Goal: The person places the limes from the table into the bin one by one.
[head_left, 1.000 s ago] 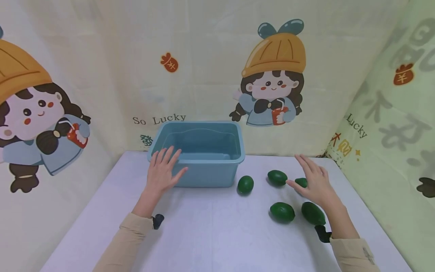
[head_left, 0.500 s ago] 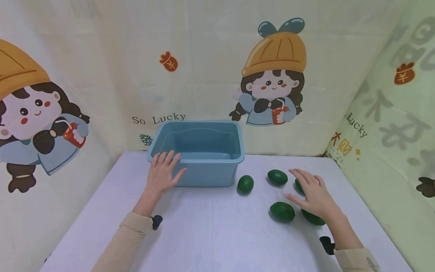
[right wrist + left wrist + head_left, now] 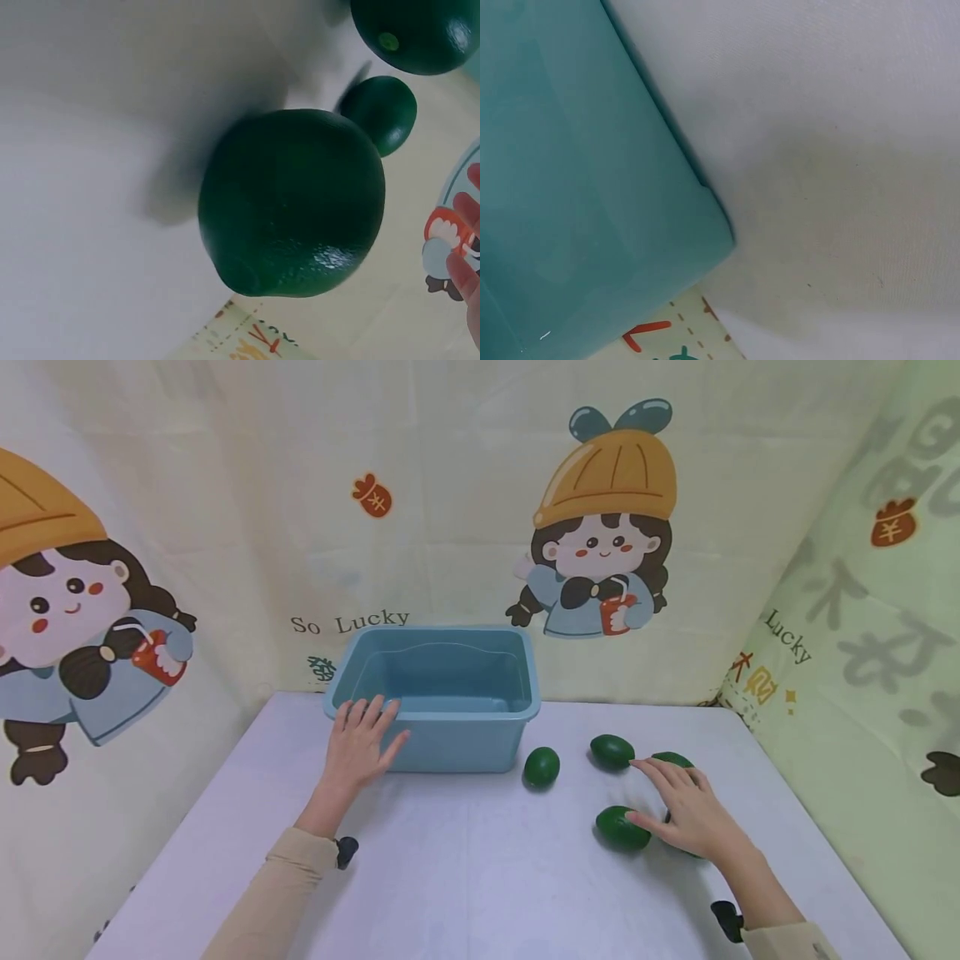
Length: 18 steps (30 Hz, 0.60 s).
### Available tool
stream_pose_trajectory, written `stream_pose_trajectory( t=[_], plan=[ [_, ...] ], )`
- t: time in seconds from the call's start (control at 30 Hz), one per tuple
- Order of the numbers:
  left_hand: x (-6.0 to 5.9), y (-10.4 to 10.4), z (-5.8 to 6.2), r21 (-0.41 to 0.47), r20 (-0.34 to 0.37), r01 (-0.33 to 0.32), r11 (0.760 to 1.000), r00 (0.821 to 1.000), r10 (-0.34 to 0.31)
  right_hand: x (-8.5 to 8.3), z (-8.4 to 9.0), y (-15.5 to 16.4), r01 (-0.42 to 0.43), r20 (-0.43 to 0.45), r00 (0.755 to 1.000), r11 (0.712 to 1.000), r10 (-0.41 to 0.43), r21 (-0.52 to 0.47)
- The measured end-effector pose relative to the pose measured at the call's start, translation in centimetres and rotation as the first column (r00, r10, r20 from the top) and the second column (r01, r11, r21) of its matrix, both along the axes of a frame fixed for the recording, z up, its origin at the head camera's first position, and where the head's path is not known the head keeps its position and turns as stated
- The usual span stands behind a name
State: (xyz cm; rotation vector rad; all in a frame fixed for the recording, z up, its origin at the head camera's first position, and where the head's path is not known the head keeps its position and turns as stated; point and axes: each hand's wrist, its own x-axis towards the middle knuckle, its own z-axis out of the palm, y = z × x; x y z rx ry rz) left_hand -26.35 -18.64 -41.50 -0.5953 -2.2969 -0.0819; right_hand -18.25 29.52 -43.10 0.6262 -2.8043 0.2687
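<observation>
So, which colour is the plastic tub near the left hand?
The tub is light teal-blue, plain with no pattern; the head view shows it best.

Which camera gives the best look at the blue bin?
The head view: it shows the whole blue bin, open top and rim, with the left hand against its front. The left wrist view shows only a close-up of one wall and corner. The right wrist view misses it.

You have five green avocados on the table: one [image 3: 542, 767] nearest the bin, one [image 3: 612, 751] behind it to the right, one [image 3: 622, 828] in front, one [image 3: 672, 759] at the back right, and one mostly hidden under your right hand [image 3: 693, 814]. You have one blue bin [image 3: 450, 739].
</observation>
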Motion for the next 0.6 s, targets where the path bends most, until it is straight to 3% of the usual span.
stream_pose_trajectory(
  t=[0.3, 0.6],
  plan=[
    [-0.3, -0.1, -0.3, -0.004, -0.072, 0.000, 1.000, 0.997, -0.001, 0.4, -1.4, 0.0, 0.000, 0.044, 0.999, 0.999, -0.001, 0.038],
    [-0.6, -0.1, -0.8, -0.001, -0.098, -0.002, 1.000, 0.995, 0.002, 0.7, -2.3, 0.2, -0.008, 0.038, 0.999, 0.999, 0.006, 0.051]
  ],
)
